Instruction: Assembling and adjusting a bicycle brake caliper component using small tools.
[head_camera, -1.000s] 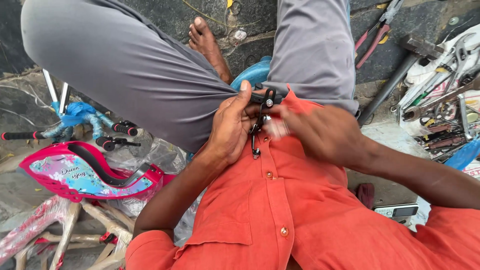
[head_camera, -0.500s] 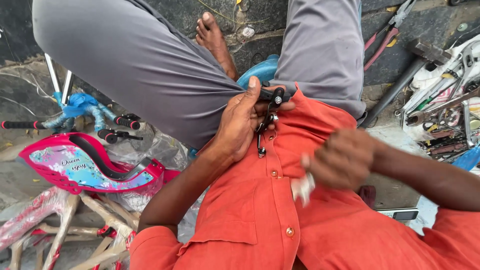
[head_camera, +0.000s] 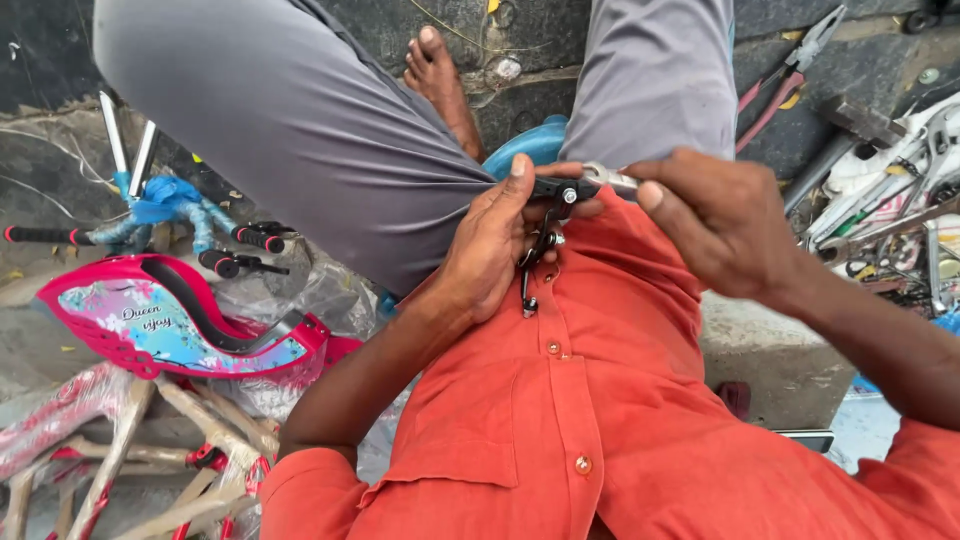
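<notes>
Black brake part (head_camera: 545, 225) pinched in left hand (head_camera: 490, 250) fingers; right hand (head_camera: 725, 220) fingers grip its metal end (head_camera: 610, 178), shirt (head_camera: 600, 400) beneath.

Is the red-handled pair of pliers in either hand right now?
No, the pliers lie on the ground beyond the knee; both hands hold the small black part.

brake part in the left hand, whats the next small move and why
Probably ease the metal tool a little further onto the top of the brake part while keeping the grip firm. The left hand pinches the black part against the lap, its lower arm dangling free, and the right hand has the tool's tip just meeting the top fitting, so steady seating looks needed before any turning.
</notes>
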